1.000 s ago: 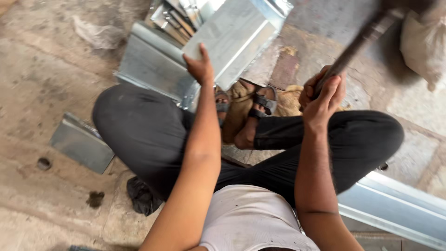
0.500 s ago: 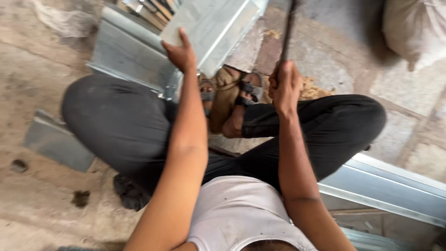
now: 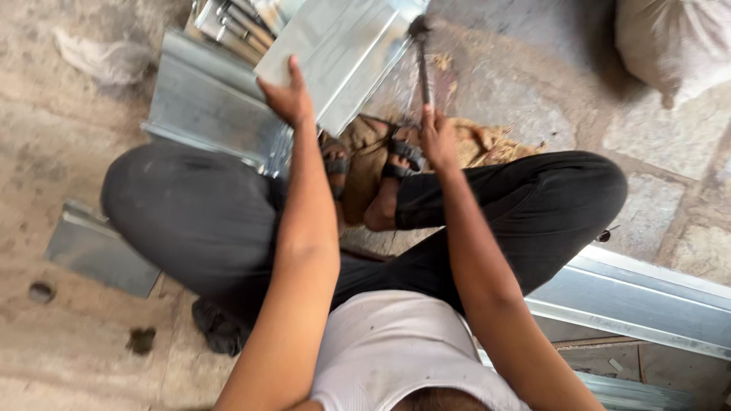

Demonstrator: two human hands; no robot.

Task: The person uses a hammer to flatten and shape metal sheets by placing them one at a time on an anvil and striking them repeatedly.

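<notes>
A folded galvanised sheet-metal piece (image 3: 339, 53) was kept tilted above the crossed legs by the left hand (image 3: 285, 99), fingers spread flat against its near edge, while a hammer (image 3: 421, 57) was gripped fully closed in the right hand (image 3: 438, 141), its head at the sheet's far corner.

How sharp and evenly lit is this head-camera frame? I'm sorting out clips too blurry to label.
Head view: soft daylight, no hard shadows; pale glare on the folded metal sheet under the left hand. The hammer in the right hand is smeared at its head, so motion blur there. The sack and frame edges look slightly soft; the arms appear stretched by the wide lens.
</notes>
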